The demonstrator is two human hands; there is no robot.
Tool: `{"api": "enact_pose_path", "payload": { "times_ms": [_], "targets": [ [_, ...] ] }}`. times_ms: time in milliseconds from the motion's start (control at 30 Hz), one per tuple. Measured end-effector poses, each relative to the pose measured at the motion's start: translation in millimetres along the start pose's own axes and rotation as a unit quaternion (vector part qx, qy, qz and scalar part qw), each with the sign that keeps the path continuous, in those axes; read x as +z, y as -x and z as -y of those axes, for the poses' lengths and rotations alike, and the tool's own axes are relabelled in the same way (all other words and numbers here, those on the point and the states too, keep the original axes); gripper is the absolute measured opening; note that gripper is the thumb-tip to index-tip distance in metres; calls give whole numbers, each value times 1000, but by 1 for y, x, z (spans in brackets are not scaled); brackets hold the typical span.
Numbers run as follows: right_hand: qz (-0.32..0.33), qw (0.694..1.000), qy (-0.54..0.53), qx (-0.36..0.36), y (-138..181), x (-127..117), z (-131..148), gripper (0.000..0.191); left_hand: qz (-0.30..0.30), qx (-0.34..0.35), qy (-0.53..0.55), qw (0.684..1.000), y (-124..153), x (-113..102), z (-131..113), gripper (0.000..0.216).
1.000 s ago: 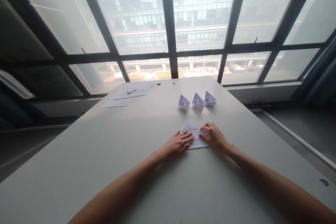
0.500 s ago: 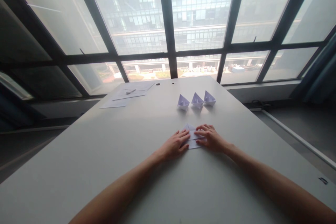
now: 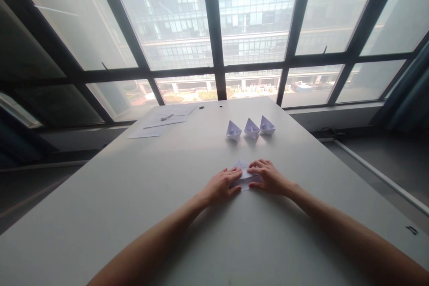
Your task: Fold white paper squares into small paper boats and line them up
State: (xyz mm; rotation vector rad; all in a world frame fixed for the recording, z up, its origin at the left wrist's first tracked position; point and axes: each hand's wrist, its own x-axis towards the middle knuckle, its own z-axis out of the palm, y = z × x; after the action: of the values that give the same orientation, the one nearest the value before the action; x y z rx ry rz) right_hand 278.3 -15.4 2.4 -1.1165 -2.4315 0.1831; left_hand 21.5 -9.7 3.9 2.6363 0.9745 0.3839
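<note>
A partly folded white paper (image 3: 243, 175) lies flat on the white table (image 3: 161, 196) in front of me. My left hand (image 3: 221, 184) rests on its left side, fingers stretched out flat and pressing down. My right hand (image 3: 269, 176) covers its right side, fingers also flat on the paper. Only the pointed top and a strip between the hands show. Behind it stand three finished paper boats (image 3: 250, 128) in a row.
Loose white sheets (image 3: 161, 121) with a small pen (image 3: 166, 116) lie at the table's far left. Two small round holes (image 3: 201, 107) sit near the far edge. A large window with dark frames (image 3: 214, 71) rises behind the table.
Both hands have drawn closer together over the paper, the right hand sliding left. Less of the paper shows between them than a second ago.
</note>
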Motion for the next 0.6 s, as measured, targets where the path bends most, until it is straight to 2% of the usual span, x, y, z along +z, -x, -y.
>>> {"api": "enact_pose_path", "payload": {
  "times_ms": [300, 600],
  "targets": [
    [-21, 1000, 0, 5, -3, 4, 0, 17, -16, -31, 57, 998, 0, 1, 3, 56],
    [-62, 998, -15, -11, -2, 4, -7, 26, -67, -23, 100, 992, -1, -4, -3, 36]
  ]
}}
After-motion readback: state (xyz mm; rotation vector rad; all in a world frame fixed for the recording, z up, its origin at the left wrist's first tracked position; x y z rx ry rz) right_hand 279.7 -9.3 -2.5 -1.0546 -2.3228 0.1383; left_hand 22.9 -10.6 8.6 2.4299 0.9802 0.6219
